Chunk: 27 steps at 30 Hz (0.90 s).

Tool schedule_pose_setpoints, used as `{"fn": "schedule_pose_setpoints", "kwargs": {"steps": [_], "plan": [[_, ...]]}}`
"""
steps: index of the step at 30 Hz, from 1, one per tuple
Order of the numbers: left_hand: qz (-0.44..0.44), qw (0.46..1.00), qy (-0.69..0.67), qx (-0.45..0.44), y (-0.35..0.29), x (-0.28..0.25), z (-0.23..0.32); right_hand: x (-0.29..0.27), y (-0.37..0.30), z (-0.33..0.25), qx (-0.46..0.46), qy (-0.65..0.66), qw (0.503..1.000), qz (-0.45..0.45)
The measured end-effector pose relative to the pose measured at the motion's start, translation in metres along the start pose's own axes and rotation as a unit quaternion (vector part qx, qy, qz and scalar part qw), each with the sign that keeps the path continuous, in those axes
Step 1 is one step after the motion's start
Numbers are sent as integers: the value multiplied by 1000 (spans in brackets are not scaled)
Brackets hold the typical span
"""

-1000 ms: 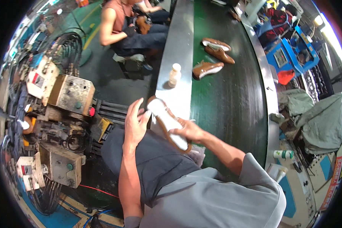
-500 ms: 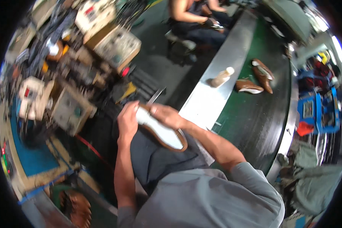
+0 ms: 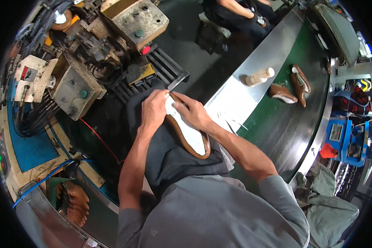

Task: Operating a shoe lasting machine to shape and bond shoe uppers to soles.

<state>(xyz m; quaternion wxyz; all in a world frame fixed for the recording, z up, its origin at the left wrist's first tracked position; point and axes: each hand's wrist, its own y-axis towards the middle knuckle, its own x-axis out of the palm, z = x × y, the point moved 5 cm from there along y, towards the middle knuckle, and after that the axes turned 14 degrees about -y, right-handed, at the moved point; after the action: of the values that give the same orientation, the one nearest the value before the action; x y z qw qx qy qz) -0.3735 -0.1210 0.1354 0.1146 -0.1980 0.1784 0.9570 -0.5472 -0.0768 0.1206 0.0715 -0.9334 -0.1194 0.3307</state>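
Observation:
A brown leather shoe [image 3: 189, 138] lies bottom up over my lap, its underside covered by a white insole-like piece and its rounded near end pointing toward my body. My left hand [image 3: 154, 109] is closed on the far end, fingertips pressed together at the leather edge. My right hand [image 3: 195, 113] grips the right side of the same end, with the thumb over the white underside and the other fingers partly hidden. Both hands are close together there. Whether a small piece is pinched between the left fingertips cannot be made out.
On the metal ledge [image 3: 240, 96] at right stands a pale bottle [image 3: 260, 77]. Brown shoes [image 3: 282, 93] lie on the green belt [image 3: 265, 118] beyond. Machines with control boxes [image 3: 73, 91] fill the left. A seated person [image 3: 235, 20] works at the far side. Brown leather pieces [image 3: 76, 204] hang lower left.
The whole view has shifted and become sharper. The shoe now points more straight toward me, and both hands remain at its far end, the right thumb now lying over the white underside.

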Motion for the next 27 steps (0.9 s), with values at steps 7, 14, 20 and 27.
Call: {"fn": "schedule_pose_setpoints", "kwargs": {"steps": [7,14,20,27], "plan": [[1,992,-5,-124,7,-13,-58,-16,-99,-33,-143,-383,913,-4],[77,975,-109,-178,-7,-14,-73,-10,-95,-35,-173,-355,919,-1],[111,972,-100,-180,-27,-30,-76,-4,-91,-51,-193,-349,917,-2],[254,934,-219,-120,21,-153,-109,-44,-76,-46,-155,-229,958,77]]}}
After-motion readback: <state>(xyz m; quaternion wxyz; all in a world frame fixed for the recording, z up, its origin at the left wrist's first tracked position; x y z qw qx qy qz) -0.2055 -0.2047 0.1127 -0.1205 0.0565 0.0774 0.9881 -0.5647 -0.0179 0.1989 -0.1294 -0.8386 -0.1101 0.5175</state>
